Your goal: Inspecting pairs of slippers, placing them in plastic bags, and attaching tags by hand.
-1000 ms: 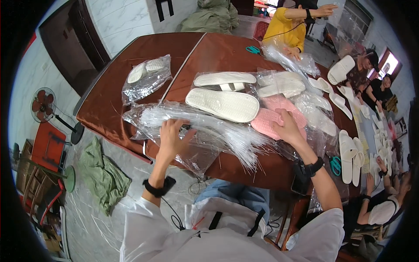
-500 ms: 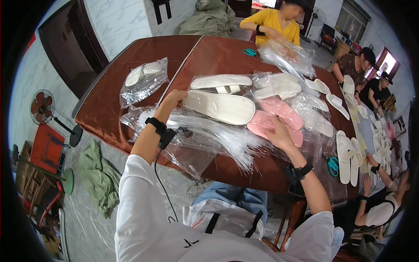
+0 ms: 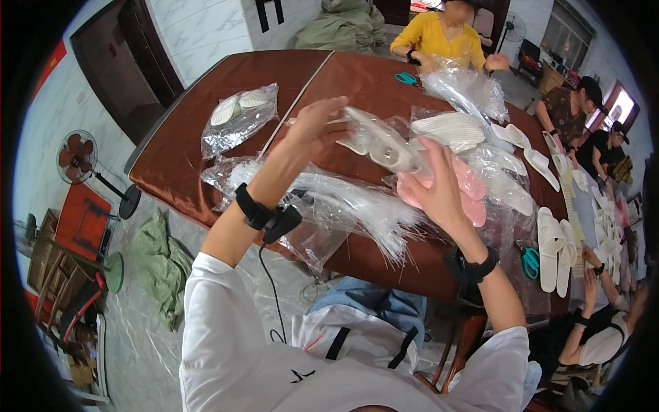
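slippers (image 3: 386, 145), white, tilted between both hands, 12 o'clock from wearer (image 3: 288, 350); bagging unclear. left hand (image 3: 317, 127) blurred, right hand (image 3: 443, 192) spread; can't tell if either grips. bagged already: far pair (image 3: 241, 119), 11 o'clock; ribbed whites (image 3: 449, 132), 1 o'clock. unbagged: loose pair (image 3: 549, 248), 2 o'clock.

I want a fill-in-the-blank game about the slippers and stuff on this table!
1. The tilted slippers between the left hand and right hand are ____.
2. The pair partly behind the right hand is ____.
3. Two teal-handled ____ lie on the brown table.
4. The person at the table's far end wears a ____ top.

Missing words: white; pink; scissors; yellow.
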Tool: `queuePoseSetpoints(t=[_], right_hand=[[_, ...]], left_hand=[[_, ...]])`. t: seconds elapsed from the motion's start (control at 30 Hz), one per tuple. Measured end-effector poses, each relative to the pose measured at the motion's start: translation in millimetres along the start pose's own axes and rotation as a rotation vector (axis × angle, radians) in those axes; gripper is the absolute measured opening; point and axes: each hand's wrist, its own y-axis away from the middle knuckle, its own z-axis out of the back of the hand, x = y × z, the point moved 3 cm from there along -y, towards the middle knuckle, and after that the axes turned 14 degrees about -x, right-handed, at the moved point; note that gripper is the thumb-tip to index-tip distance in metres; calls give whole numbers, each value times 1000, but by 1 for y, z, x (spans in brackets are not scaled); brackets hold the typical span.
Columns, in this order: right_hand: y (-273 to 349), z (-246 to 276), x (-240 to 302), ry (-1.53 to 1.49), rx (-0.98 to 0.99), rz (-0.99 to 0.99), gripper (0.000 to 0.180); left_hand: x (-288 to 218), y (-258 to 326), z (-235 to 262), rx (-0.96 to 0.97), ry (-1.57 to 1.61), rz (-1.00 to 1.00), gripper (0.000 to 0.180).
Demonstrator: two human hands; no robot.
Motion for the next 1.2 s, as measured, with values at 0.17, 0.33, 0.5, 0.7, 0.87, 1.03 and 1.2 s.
queuePoseSetpoints(t=[0.17,0.33,0.5,0.7,0.87,1.03,1.2], right_hand=[[-28,-2,37,-61,-30,51,50],[-26,2,38,-38,-126,-36,33],[-39,26,16,-118,-212,-133,22],[-63,41,5,-199,-305,21,16],[-89,39,5,-338,-520,66,9],[-103,75,14,-467,-683,7,14],[-103,87,-1,-371,-606,-167,38]], left_hand=[[10,66,-42,177,31,-173,17],[10,89,-37,291,-122,-629,19],[6,115,-3,-222,-952,-1616,92],[2,67,-1,-165,-672,-1331,72],[-44,53,-5,-24,-688,-1382,23],[-79,25,-51,247,-312,-1088,29],[-90,-8,-84,259,-367,-971,33]])
